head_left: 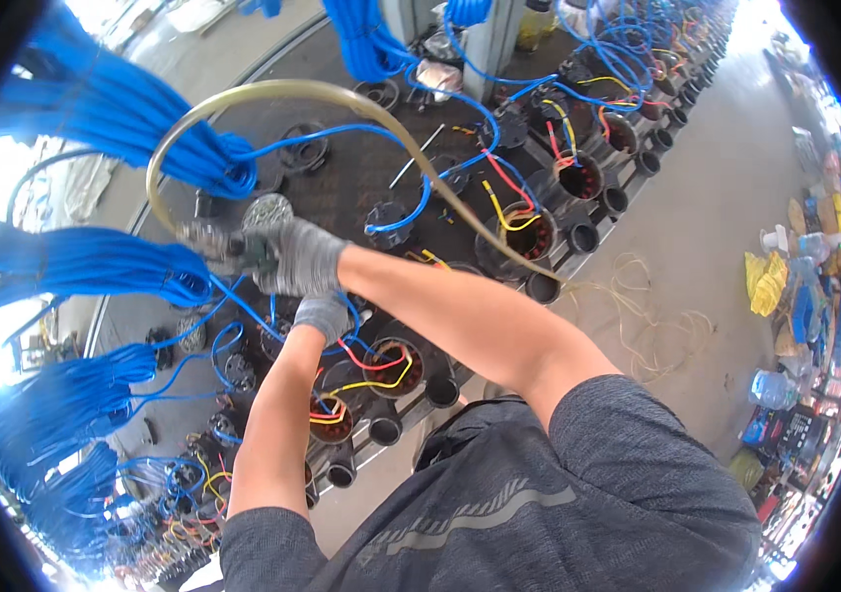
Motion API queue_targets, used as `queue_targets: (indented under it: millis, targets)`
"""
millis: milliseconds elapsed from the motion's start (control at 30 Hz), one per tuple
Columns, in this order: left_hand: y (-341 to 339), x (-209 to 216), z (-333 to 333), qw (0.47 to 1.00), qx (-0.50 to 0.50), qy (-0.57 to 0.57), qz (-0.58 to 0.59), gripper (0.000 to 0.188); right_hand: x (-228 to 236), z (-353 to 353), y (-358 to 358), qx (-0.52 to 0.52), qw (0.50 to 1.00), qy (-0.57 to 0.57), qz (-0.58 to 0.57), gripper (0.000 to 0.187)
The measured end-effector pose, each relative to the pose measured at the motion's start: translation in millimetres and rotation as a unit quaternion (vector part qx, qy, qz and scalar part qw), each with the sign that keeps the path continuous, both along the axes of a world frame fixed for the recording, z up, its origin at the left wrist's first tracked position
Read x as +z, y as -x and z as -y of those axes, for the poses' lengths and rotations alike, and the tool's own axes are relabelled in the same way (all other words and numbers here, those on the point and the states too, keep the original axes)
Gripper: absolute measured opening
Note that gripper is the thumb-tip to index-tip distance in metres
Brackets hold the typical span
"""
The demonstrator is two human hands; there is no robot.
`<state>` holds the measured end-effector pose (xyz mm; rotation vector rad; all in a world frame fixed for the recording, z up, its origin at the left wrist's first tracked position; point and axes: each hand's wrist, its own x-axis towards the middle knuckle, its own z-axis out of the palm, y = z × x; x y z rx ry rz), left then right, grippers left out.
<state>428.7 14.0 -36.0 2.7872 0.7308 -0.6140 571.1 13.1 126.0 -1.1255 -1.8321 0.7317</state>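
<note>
My right hand (307, 255), in a grey knit glove, is closed around a dark air tool (221, 249), blurred at its far end. A translucent yellowish hose (287, 90) arches up from the tool and back over the bench to the right. Just beyond the right hand lies a round grey part (267, 210). My left hand (324, 314), also gloved, is below the right one among blue cables. Its fingers are hidden, so what they touch does not show. Close to the left wrist, red and yellow wires rise from an open motor housing (393, 367).
Several coiled blue cable bundles (75, 261) line the bench's left side. A long row of round housings with coloured wires runs along the dark bench (342, 197). Thin tubing (652, 321) lies loose on the floor at right, with bottles and a yellow bag (765, 283) beyond.
</note>
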Motion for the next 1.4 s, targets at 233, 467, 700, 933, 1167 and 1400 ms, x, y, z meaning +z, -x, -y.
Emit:
queue_targets:
  millis: [233, 467, 700, 933, 1167, 1400]
  targets:
    - [-6.1, 35.3, 9.3, 0.986, 0.145, 0.079, 0.017, 0.046, -11.8, 79.0, -1.4, 0.108, 0.937, 0.074, -0.324, 0.027]
    - [-1.9, -16.0, -2.9, 0.756, 0.421, 0.489, 0.105, 0.048, -10.5, 25.0, -8.7, -0.01, 0.925, 0.043, -0.377, 0.019]
    - [9.6, -21.6, -12.1, 0.793, 0.406, 0.436, 0.129, 0.049, -15.4, 37.0, 5.9, 0.106, 0.836, 0.244, -0.48, 0.007]
    - [8.7, -20.1, -15.7, 0.882, 0.317, 0.323, 0.134, 0.05, -20.8, 31.9, 18.5, -0.001, 0.921, 0.141, -0.362, 0.017]
    - [8.6, -30.0, -15.8, 0.972, 0.142, 0.138, 0.123, 0.052, -45.5, 32.4, 20.1, -0.056, 0.993, -0.076, 0.07, 0.002]
    - [7.7, -59.4, -18.4, 0.991, -0.045, 0.002, 0.125, 0.054, -25.0, -7.8, -7.3, -0.079, 0.993, -0.082, -0.008, 0.006]
